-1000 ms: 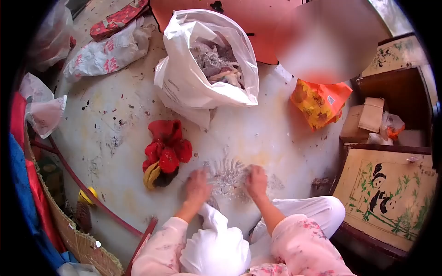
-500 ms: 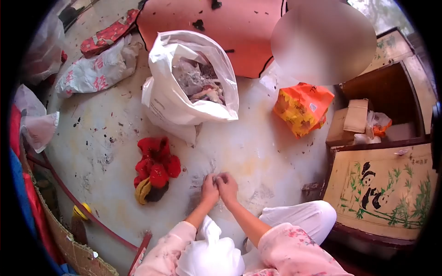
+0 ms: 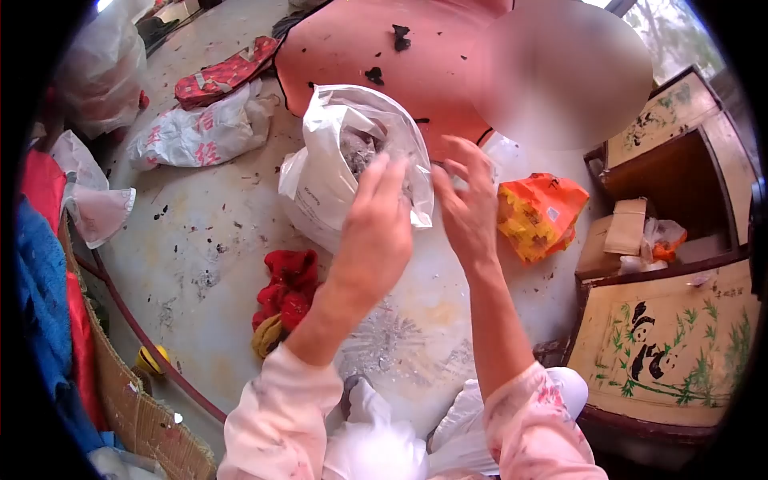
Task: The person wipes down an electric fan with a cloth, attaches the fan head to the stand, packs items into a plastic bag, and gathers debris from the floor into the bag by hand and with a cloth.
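Observation:
The white plastic bag (image 3: 308, 192) stands open on the floor, with grey fluffy scraps inside it. My left hand (image 3: 376, 220) is over the bag's front right part, fingers extended toward its mouth and slightly blurred. Just right of the bag's rim is my right hand (image 3: 468, 196), its fingers spread and curved, holding nothing visible. Grey dust and small bits (image 3: 384, 340) lie on the floor below my forearms. Beside my left forearm sits a red cloth bundle (image 3: 290, 280) with a yellow and dark part, partly hidden by the arm.
An orange and yellow bag (image 3: 540, 216) lies to the right, near a panda-painted cabinet (image 3: 664, 344) holding small boxes. A pink mat (image 3: 344, 48) spreads behind the white bag. Cardboard (image 3: 144, 416), a red pole (image 3: 180, 380) and a printed plastic bag (image 3: 192, 138) are at left.
Both hands have moved from the floor dust, where they were together, up to the white bag and have come apart. The view has shifted, and the floor patch holds less grey material than a second ago.

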Available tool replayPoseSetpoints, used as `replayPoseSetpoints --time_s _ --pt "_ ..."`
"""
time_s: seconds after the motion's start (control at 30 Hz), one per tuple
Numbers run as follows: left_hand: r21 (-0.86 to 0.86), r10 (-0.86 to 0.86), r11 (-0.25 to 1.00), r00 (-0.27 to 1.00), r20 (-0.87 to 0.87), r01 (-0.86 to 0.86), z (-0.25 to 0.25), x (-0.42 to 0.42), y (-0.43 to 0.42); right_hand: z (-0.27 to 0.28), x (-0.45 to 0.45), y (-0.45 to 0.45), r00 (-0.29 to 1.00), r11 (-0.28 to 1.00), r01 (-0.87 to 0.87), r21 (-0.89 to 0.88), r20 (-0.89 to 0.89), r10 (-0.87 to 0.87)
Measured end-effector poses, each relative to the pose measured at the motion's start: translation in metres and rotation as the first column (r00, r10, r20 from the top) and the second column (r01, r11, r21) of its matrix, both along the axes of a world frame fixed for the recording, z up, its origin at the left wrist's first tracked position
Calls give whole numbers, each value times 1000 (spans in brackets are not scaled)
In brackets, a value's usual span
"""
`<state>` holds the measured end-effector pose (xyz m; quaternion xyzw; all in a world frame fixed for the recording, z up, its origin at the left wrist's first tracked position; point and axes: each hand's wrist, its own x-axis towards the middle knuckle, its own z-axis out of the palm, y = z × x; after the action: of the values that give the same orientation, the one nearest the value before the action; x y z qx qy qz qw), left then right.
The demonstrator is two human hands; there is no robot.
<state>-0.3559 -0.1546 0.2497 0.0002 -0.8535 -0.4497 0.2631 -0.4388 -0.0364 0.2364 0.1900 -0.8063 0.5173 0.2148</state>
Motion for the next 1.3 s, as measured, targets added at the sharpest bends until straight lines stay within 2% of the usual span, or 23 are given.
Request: replayPoseSetpoints --time_s 0.03,0.1,0.17,0.2,0.23,0.27,0.3,0.33,0.47,0.57,0.67,0.77,0.8,0.83,0.9,0.93,0.97,1.03,1.07,1.17,1.23,1.27,1.3 --pt "127 -5 992 999 49 -2 1 21 -4 -5 11 9 995 995 76 -68 63 -72" --pt "373 -27 927 986 164 -36 -5 70 -12 -38 34 44 953 983 184 -20 248 -174" --pt "13 236 969 941 242 -247 -82 108 -38 -104 55 83 863 973 206 107 449 -232" --pt "-135 375 927 839 395 -350 -127 134 -51 -145 67 107 752 965 194 175 605 -261" --pt "-291 509 861 695 508 -418 -169 159 -63 -199 86 125 813 962 161 219 524 -255" --pt "-333 568 819 580 584 -467 -205 188 -74 -235 105 136 866 955 134 266 437 -243" --pt "-377 610 776 453 650 -505 -230 207 -80 -231 124 127 793 935 49 352 555 -250" --pt "-386 611 766 396 685 -514 -235 213 -82 -238 138 113 772 976 -22 216 624 -121" --pt "-468 575 817 532 622 -335 -243 192 -84 -267 171 49 645 934 -355 29 731 222" --pt "-468 537 843 460 707 -263 -231 150 -95 -263 159 1 665 873 -485 49 669 332" --pt "-421 424 897 522 740 -131 -265 145 -115 -298 137 -23 856 847 -443 293 420 302" --pt "-430 442 881 661 606 -196 -234 150 -94 -239 113 -42 406 891 -445 -88 867 289" --pt "-355 389 912 710 587 -206 -224 155 -81 -204 112 -49 246 920 -345 -183 929 277" --pt "-277 336 938 755 563 -211 -214 159 -67 -219 114 -48 158 909 -252 -332 913 377" --pt "-40 45 999 841 540 -27 -185 161 -53 -249 122 -41 6 819 -31 -573 820 573" --pt "20 42 998 829 558 -64 -174 161 -51 -255 131 -40 -19 729 59 -682 730 684" --pt "254 25 952 868 497 -172 -186 164 -53 -259 137 -34 -18 748 62 -661 748 663" --pt "675 45 679 934 356 -290 -211 169 -65 -226 144 -28 -5 782 70 -619 784 621" --pt "582 25 657 785 619 -480 -216 171 -85 -238 147 -21 -36 789 60 -611 789 613" --pt "856 134 288 903 407 -429 -290 184 -115 -242 161 -21 -83 757 54 -651 753 653" --pt "281 265 734 641 720 -618 -264 178 -111 -235 171 -27 -58 750 104 -653 749 660" --pt "-85 402 828 481 779 -555 -253 174 -108 -236 175 -31 -10 749 113 -653 753 658" --pt "193 234 820 622 748 -540 -253 175 -102 -239 177 -32 38 747 123 -653 755 654"
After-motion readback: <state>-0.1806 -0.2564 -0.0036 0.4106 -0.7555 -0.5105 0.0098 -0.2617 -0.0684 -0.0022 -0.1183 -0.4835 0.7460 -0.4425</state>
